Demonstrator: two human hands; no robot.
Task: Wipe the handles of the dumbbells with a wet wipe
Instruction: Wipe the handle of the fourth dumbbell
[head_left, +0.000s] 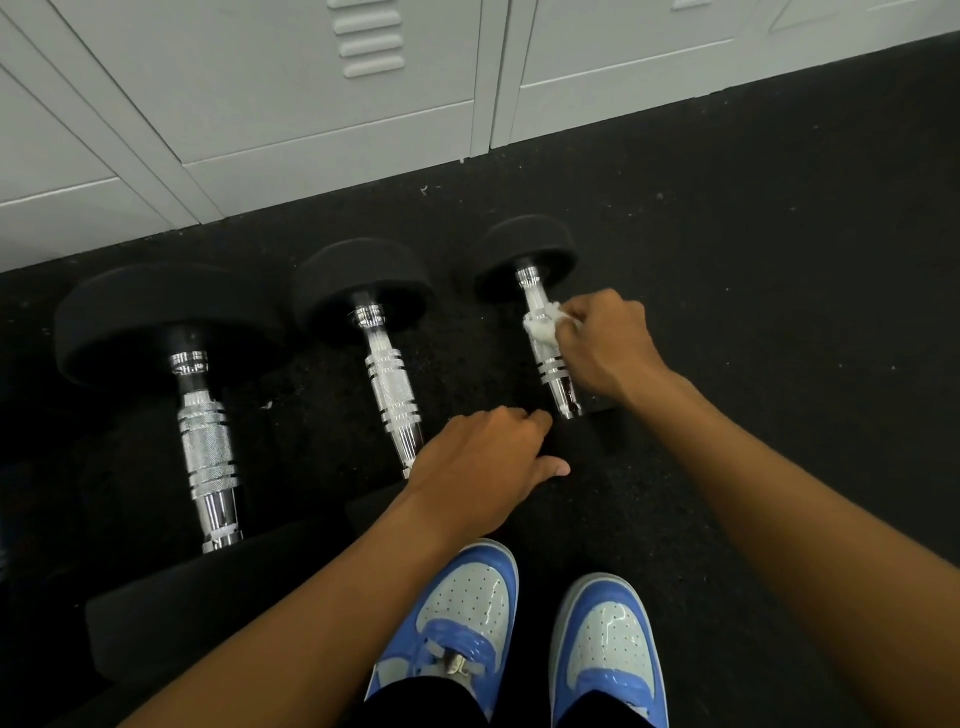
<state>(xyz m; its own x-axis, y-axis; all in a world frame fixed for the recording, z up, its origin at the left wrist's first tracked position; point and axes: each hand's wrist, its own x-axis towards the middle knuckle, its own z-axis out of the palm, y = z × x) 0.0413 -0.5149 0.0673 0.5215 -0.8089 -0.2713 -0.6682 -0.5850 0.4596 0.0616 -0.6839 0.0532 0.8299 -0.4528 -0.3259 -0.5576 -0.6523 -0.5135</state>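
Working from the left, we see the large dumbbell (205, 415) and the middle dumbbell (389, 384) lying on the black floor (753, 260) with nothing touching their chrome handles; we cannot tell from their shine whether either has been wiped. Our left hand (483, 467) rests on the near weight of the small dumbbell (545, 332), its fingers curled over that dark end as if to steady it, with the middle handle's near end just left of its knuckles. Furthest right, our right hand (602, 348) pinches the wet wipe (543, 325) against the small dumbbell's handle, the wipe bunched at our fingertips near the far weight. We judge the job underway on this handle, with its nearer stretch lying bare below our fingers.
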